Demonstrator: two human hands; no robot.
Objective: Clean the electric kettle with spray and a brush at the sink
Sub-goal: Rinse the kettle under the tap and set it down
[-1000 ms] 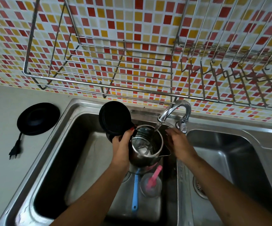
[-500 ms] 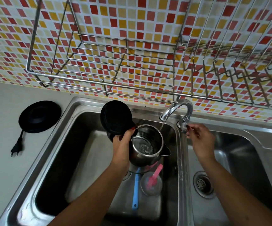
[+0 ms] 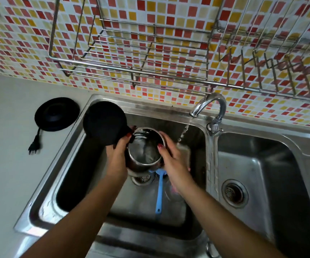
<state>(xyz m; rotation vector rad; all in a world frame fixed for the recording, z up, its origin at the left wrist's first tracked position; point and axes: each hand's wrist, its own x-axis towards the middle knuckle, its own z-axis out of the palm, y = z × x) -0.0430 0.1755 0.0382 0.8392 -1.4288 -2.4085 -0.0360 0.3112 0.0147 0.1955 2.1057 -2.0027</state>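
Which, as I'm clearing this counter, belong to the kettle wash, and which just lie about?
In use: kettle, gripped by left hand and right hand; running tap; blue brush; sink.
Lying about: kettle base, its plug, wire rack.

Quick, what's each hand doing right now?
Left hand: grips the kettle by its handle side.
Right hand: holds the kettle's rim, thumb curled over it.

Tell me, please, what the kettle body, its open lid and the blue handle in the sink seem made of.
Kettle body: apparently stainless steel, shiny, with reflections on its inner wall. Lid: probably plastic, matte black, showing no glare. Blue handle: likely plastic, one even colour, slightly glossy.
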